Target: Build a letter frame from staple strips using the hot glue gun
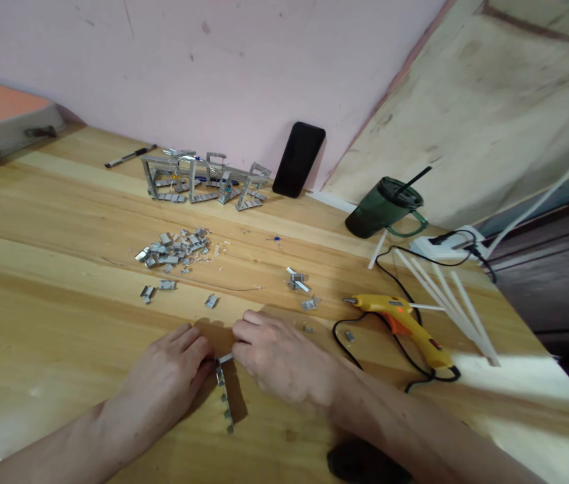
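At the table's (62,282) near side: metal strip (223,396), its far end held, its near end free. Left hand (173,366): fingers curled, grasping the strip's far end. Right hand (272,349): fingers bent, pinching a short pale piece (226,357) that meets the strip; tips partly hidden. Beyond, loose clips (173,252) in a heap; metal frames (192,181) near the wall (188,67). Glue gun (390,306) to the right, nozzle pointing left.

I have open table (37,282) left of my left hand (171,366); right of my right hand (274,356), a glue gun (417,329) and looping cord (335,331) block the way.
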Tool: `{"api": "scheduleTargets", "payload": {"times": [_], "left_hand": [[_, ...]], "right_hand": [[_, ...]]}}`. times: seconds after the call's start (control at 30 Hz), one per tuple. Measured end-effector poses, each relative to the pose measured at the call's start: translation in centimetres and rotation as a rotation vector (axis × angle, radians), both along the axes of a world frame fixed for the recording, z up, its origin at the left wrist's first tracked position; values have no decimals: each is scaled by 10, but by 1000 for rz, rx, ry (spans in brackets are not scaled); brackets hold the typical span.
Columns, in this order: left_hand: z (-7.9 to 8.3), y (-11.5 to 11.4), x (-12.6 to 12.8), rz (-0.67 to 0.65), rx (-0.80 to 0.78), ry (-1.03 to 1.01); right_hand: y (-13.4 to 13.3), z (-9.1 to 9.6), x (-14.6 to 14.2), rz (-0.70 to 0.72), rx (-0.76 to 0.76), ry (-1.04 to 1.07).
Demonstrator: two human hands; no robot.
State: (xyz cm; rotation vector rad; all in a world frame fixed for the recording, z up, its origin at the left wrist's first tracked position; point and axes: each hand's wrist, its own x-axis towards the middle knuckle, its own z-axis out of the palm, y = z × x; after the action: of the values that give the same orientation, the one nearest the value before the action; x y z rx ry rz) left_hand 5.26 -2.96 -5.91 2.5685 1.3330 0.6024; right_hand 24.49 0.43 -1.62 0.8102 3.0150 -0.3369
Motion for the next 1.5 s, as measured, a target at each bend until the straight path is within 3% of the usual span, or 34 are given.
{"api": "scheduleTargets", "payload": {"times": [0.63, 0.97, 1.1, 1.3, 1.5], "left_hand": [[5, 1, 0, -18, -33, 53], [0, 1, -3, -11, -106, 15], [7, 3, -5, -8, -211, -22], [24, 5, -10, 93, -388, -113], [42, 12, -2, 123, -403, -53]], "right_hand": [[2, -2, 0, 25, 48, 43], [1, 4, 4, -48, 40, -39], [1, 11, 18, -140, -1, 15], [-3, 23, 45, -290, 59, 135], [-37, 26, 36, -370, 108, 142]]}}
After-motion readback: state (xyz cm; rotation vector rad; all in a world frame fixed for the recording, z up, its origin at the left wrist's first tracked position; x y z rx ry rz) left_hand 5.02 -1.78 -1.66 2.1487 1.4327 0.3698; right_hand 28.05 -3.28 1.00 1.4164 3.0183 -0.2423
